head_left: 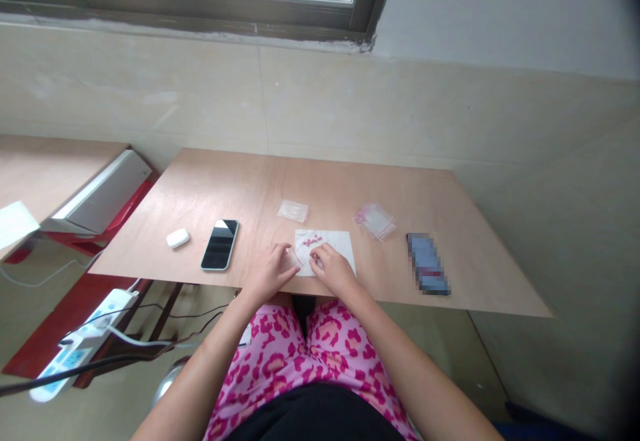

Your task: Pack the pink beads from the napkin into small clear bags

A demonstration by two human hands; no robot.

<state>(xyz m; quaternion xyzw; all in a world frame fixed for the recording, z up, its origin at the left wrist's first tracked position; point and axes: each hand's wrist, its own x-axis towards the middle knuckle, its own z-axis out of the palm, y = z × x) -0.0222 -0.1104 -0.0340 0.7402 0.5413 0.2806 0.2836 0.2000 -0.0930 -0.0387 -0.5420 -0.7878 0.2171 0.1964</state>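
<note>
My left hand (275, 273) is at the left edge of a white paper sheet (344, 244), its thumb and index finger curved around a small clear plastic bag (290, 255) with a red line along its opening. On the sheet, my right hand (332, 269) has its fingertips drawn together, a little right of the bag. Whatever those fingertips hold is too small to make out. Several small pinkish-red pieces (313, 241) lie scattered on the paper just beyond the fingers.
Beyond the paper lie a clear bag stack (293, 211) and a red-edged bag pile (376, 221). A phone (220, 245) and white earbud case (178, 238) are on the left; a blurred-out dark device (429, 264) is right. A power strip (85, 344) with cables sits below left.
</note>
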